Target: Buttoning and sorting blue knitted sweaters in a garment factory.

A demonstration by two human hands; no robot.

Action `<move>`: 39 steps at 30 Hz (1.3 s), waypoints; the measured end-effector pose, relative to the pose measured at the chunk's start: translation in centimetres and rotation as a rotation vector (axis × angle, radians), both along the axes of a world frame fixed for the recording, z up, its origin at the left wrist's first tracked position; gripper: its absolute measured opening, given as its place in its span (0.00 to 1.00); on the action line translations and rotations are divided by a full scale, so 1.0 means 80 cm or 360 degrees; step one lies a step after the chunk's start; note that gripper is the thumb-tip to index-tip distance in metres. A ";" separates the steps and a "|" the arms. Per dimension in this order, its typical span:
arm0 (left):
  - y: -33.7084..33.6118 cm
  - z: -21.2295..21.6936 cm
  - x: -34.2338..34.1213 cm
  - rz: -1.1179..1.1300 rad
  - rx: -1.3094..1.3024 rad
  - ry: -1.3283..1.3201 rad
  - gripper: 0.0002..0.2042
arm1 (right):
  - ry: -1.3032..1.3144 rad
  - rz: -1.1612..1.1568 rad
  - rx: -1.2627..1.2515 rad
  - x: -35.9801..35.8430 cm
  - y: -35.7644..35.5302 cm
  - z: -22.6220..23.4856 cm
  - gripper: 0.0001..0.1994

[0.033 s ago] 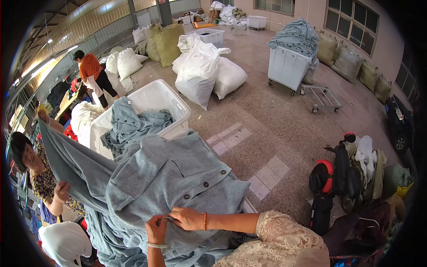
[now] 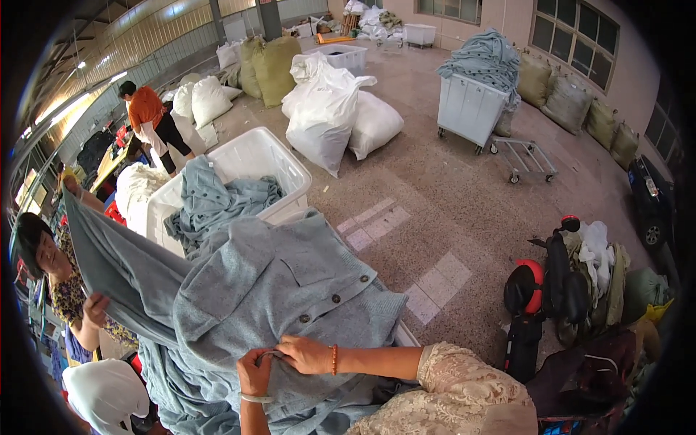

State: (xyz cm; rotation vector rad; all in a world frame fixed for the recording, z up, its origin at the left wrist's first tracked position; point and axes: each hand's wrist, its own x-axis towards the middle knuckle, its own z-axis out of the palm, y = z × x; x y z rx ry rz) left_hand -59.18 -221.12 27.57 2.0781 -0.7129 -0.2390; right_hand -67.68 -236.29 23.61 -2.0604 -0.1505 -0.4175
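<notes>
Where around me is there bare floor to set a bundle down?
Bare floor lies between the white tub, the white sacks and the scooter. It is crowded near both hands, where the blue-grey cardigan and heaped knitwear cover everything.

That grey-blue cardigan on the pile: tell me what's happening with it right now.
The person's left hand and right hand pinch the lower edge of a grey-blue buttoned cardigan spread over a heap of similar knitwear. At the left, a co-worker holds up another grey garment. More lie in a white bin behind.
</notes>
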 end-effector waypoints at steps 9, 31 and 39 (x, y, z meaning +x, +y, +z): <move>-0.010 0.017 0.000 -0.0125 0.0068 0.0032 0.06 | -0.0172 -0.0079 0.0065 0.007 -0.021 0.016 0.08; -0.151 -0.022 -0.022 -0.0248 0.0646 -0.0609 0.08 | 0.0165 -0.0299 -0.0389 -0.053 -0.109 0.028 0.06; -0.148 -0.021 -0.005 -0.0321 0.0477 -0.0091 0.05 | 0.0112 -0.0230 -0.0149 -0.058 -0.111 0.010 0.06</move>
